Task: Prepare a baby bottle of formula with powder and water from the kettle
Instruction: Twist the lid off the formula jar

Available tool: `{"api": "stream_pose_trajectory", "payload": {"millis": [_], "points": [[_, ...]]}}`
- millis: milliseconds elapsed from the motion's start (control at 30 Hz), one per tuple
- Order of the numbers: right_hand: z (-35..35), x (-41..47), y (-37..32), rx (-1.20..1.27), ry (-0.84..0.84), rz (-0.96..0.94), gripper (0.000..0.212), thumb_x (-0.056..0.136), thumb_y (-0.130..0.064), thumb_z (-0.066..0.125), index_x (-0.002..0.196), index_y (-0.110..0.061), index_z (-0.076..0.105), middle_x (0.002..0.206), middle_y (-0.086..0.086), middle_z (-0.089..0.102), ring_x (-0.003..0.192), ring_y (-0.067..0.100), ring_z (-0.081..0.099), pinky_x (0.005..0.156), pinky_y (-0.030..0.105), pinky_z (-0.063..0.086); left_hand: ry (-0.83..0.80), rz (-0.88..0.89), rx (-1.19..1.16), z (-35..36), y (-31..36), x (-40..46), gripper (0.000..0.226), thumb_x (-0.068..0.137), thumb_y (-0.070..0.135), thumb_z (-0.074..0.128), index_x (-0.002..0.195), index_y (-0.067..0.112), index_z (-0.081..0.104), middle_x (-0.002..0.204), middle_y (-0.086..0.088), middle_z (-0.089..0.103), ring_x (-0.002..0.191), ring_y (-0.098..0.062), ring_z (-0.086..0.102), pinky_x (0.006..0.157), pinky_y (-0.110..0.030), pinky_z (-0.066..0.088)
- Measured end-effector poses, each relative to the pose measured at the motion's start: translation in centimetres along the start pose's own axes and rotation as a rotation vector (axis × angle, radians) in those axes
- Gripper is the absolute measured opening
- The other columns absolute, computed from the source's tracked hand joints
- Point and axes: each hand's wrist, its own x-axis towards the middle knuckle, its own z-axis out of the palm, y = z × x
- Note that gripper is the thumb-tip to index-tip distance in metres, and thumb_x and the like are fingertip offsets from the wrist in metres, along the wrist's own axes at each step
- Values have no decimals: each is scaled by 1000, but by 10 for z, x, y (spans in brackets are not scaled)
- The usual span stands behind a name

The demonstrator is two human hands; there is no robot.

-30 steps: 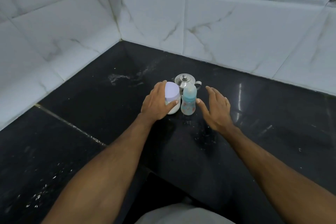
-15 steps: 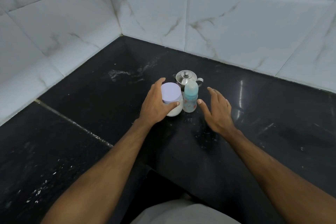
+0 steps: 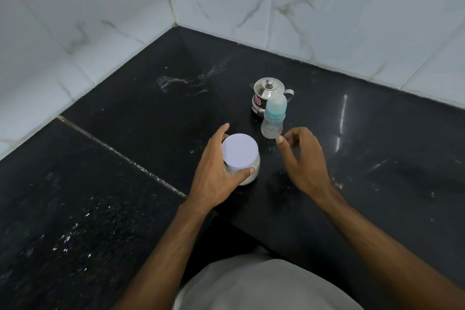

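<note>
Presently, on the black desk point(image 3: 377, 184): one powder jar point(image 3: 247, 175), lilac lid point(image 3: 240, 150) on, gripped round its side by the left hand point(image 3: 216, 171). One baby bottle point(image 3: 273, 118), capped, upright, just in front of the steel kettle point(image 3: 266, 97). Right hand point(image 3: 304, 158): empty, fingers loosely curled, thumb tip close beside the bottle's base; contact cannot be told. Risks: the narrow bottle likely tips if the thumb nudges it; the one-handed jar grip may slip when the lid is twisted, spilling powder.

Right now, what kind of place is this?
Probably a home kitchen corner: a black stone countertop against white marble-look wall tiles, with a small steel kettle standing behind a baby bottle.
</note>
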Motion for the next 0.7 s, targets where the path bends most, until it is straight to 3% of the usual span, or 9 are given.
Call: {"api": "stream_pose_trajectory", "payload": {"millis": [267, 400, 567, 700], "points": [[11, -16, -25, 28, -144, -40, 38, 87, -58, 51, 107, -26, 54, 95, -10, 58, 88, 8, 56, 80, 40, 52, -16, -63, -32, -1, -8, -16, 107, 65, 34, 87, 147, 34, 19, 141, 11, 41, 130, -4, 36, 103, -18, 30], [14, -17, -34, -8, -227, -39, 51, 83, -67, 49, 115, -27, 52, 103, -13, 55, 94, 7, 55, 86, 42, 53, -26, -76, -48, -1, -12, -18, 106, 66, 33, 86, 148, 32, 18, 145, 8, 38, 133, -8, 34, 108, -24, 33], [16, -16, -40, -35, -254, -67, 53, 83, -68, 50, 118, -29, 51, 109, -14, 55, 98, 4, 54, 90, 43, 52, 21, -155, -144, 10, -19, -33, 115, 62, 42, 87, 150, 37, 12, 144, 20, 31, 131, 1, 31, 104, -20, 32], [16, -11, -51, -177, -383, -180, 68, 80, -69, 55, 133, -27, 45, 130, -9, 51, 114, 8, 49, 99, 38, 44, 98, -212, -222, 27, -17, -35, 119, 54, 56, 83, 148, 36, 14, 150, 12, 33, 134, -6, 36, 105, -28, 39]]}}
